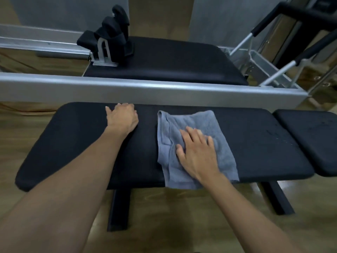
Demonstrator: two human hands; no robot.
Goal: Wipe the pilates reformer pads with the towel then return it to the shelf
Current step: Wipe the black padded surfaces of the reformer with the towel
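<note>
Right hand [198,157] presses towel [196,121], left hand [123,118] grips pad [264,143]; wooden floor [164,225].

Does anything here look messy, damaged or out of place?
Little stands out. The grey towel is rumpled and droops over the near edge of the long black pad. Faint pale specks dot that pad's right end.
</note>
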